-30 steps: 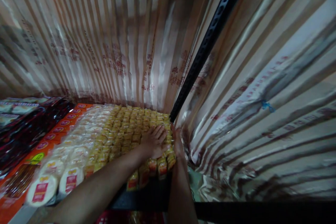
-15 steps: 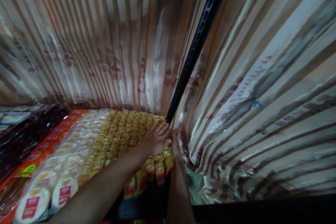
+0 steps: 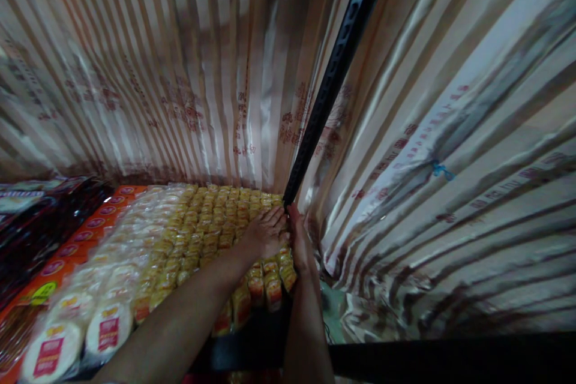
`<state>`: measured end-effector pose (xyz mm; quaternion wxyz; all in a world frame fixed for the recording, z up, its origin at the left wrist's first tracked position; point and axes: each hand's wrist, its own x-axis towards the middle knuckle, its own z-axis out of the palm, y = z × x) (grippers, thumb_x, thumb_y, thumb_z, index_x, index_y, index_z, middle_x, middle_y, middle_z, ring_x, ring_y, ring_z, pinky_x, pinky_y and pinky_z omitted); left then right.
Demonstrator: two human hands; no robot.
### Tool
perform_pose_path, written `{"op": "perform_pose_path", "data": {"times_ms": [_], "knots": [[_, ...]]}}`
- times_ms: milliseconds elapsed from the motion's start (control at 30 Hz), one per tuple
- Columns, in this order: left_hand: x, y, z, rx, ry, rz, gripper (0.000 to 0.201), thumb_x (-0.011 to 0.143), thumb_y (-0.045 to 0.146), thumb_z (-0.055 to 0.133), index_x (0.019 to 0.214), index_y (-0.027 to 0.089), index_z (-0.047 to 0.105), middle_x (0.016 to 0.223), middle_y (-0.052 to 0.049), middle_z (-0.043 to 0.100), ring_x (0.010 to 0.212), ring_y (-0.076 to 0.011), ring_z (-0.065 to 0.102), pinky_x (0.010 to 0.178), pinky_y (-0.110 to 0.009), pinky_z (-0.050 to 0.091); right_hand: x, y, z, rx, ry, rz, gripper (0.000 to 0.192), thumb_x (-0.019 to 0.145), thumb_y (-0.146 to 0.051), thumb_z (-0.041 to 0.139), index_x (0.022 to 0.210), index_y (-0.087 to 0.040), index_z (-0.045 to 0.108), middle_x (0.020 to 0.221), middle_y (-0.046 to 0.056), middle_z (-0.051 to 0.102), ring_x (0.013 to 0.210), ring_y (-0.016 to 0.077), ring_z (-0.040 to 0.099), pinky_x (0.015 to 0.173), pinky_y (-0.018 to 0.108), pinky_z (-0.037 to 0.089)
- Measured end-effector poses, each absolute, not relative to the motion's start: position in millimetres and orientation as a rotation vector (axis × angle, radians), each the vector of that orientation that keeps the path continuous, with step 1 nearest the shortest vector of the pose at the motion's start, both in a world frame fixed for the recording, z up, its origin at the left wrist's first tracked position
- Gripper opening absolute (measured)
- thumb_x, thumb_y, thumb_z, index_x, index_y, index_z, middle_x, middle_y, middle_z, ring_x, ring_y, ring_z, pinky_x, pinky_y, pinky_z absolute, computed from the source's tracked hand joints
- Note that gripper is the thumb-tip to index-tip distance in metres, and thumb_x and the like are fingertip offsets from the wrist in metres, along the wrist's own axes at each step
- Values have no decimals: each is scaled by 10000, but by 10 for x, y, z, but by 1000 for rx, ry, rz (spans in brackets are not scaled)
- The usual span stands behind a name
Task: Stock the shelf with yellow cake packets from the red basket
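Backdrop: striped, glossy plastic sheeting (image 3: 189,72) hangs behind and to the right of the shelf, printed with faint red marks
Upright: black perforated shelf post (image 3: 335,75) runs from the top down to the shelf's back right corner
Shelf: dark shelf edge (image 3: 252,348) carries rows of yellow snack packets (image 3: 211,228); round white packs with red labels (image 3: 105,327) lie to their left, an orange box (image 3: 67,246) further left
Left hand (image 3: 265,234): grip spread, fingers flat on top of the yellow snack packets at the right end of the block
Right hand (image 3: 299,243): fingers straight and together, edge-on against the right side of the packets, just beside the left hand, below the post's foot
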<state>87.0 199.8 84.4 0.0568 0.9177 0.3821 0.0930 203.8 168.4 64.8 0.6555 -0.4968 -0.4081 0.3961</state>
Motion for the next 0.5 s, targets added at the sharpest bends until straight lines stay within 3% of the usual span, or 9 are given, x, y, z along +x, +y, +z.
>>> {"op": "perform_pose_path", "data": {"times_ms": [100, 167, 333, 500], "knots": [[870, 2007, 815, 2800, 1162, 330, 555, 939, 436, 207, 1381, 136, 356, 1481, -81, 302, 1395, -199, 191, 1143, -424, 164, 2044, 1705, 625, -1066, -915, 1023, 746, 824, -661, 362, 1381, -165, 368, 1442, 93, 377, 1340, 178, 317, 1137, 350, 137], [868, 2008, 799, 2800, 1161, 333, 562, 939, 450, 193, 1385, 145, 352, 1480, -81, 304, 1392, -201, 200, 1141, -430, 170, 2034, 1711, 601, -1007, -837, 1041, 745, 815, -656, 388, 1371, -160, 380, 1402, 108, 436, 1303, 181, 383, 1129, 359, 180], [863, 1982, 820, 2771, 1175, 315, 555, 941, 448, 179, 1389, 166, 346, 1484, -66, 298, 1400, -193, 173, 1144, -430, 162, 2035, 1692, 532, -874, -488, 875, 547, 798, -598, 435, 1058, -147, 600, 1128, 126, 641, 1096, 206, 582, 1036, 428, 361], [866, 1998, 931, 2729, 1175, 244, 533, 941, 423, 213, 1381, 157, 354, 1488, -72, 287, 1393, -202, 198, 1144, -440, 165, 2086, 1647, 501, -914, -301, 460, 307, 778, -446, 497, 892, -177, 595, 883, 45, 667, 884, 173, 649, 888, 398, 484]]}}
